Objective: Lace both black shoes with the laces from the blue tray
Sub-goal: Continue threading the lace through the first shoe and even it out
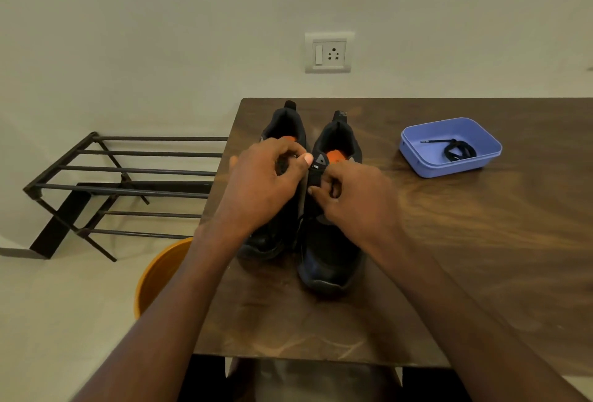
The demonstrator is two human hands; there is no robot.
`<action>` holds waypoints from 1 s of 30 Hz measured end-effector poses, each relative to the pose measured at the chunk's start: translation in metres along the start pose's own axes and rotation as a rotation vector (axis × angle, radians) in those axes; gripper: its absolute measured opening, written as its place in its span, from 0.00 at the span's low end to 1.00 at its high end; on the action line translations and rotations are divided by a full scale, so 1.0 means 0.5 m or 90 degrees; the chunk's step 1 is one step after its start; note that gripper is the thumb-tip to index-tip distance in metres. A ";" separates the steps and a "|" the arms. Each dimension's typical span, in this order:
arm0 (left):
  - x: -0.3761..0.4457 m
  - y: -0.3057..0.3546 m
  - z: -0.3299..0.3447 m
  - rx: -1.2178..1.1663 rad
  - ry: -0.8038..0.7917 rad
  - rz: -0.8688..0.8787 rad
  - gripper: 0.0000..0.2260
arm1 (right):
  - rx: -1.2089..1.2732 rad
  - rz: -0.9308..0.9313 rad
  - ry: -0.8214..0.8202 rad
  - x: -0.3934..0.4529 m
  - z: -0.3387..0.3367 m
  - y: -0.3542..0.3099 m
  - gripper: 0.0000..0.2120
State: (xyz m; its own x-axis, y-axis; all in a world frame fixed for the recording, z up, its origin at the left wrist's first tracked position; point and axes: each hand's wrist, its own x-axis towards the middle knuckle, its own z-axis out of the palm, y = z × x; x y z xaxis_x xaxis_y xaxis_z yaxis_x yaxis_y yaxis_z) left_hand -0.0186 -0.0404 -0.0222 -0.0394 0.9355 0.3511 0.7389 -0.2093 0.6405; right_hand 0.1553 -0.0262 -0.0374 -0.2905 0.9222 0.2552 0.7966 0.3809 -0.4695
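Your two black shoes stand side by side on the dark wooden surface (481,241), toes toward you, heels toward the wall. Your left hand (266,183) hovers over the left shoe (272,241) with its fingers curled, thumb and forefinger pinching something dark near the top eyelets; it looks like a lace, though the fingers hide most of it. Your right hand (353,196) is curled around the tongue (317,170) of the right shoe (330,257), pinching the black strip just below its logo tab. The two hands are nearly touching between the shoes. Orange insoles show inside both shoe openings.

The blue tray (417,157) sits on the same surface, well apart to the right of the shoes, and a coiled black lace (457,150) lies inside it with one tip stretched toward the tray's left wall.

Off the surface to the left stand a black metal rack (128,170) and an orange bucket (157,273) on the floor. A wall socket (329,53) is above the shoes.
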 end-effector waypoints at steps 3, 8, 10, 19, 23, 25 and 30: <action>0.002 0.004 0.017 0.009 0.009 0.013 0.08 | 0.170 0.073 -0.024 0.001 -0.020 0.008 0.09; 0.002 0.017 0.020 -0.092 0.014 0.005 0.11 | 0.789 0.222 -0.108 -0.003 -0.115 0.019 0.11; 0.002 0.027 0.013 -0.136 0.051 -0.003 0.12 | 0.912 0.190 -0.098 -0.006 -0.152 0.024 0.10; -0.006 0.067 -0.002 -0.256 -0.078 0.042 0.08 | 0.764 0.088 -0.107 -0.005 -0.162 0.043 0.11; -0.007 0.020 -0.003 0.045 -0.043 0.020 0.09 | 0.681 0.237 0.047 0.003 -0.147 0.094 0.10; -0.008 0.023 0.001 0.069 -0.016 0.029 0.08 | 0.607 0.210 0.000 -0.001 -0.138 0.097 0.08; -0.008 0.067 0.016 -0.220 -0.087 0.035 0.11 | 0.587 0.109 -0.074 0.003 -0.102 0.051 0.09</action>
State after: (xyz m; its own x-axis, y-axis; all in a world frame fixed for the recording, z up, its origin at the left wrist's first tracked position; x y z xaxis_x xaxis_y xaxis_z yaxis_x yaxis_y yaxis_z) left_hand 0.0114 -0.0487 -0.0075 0.1011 0.9446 0.3122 0.4656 -0.3223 0.8243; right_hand 0.2022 -0.0184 -0.0056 -0.2993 0.9524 0.0579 0.1141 0.0960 -0.9888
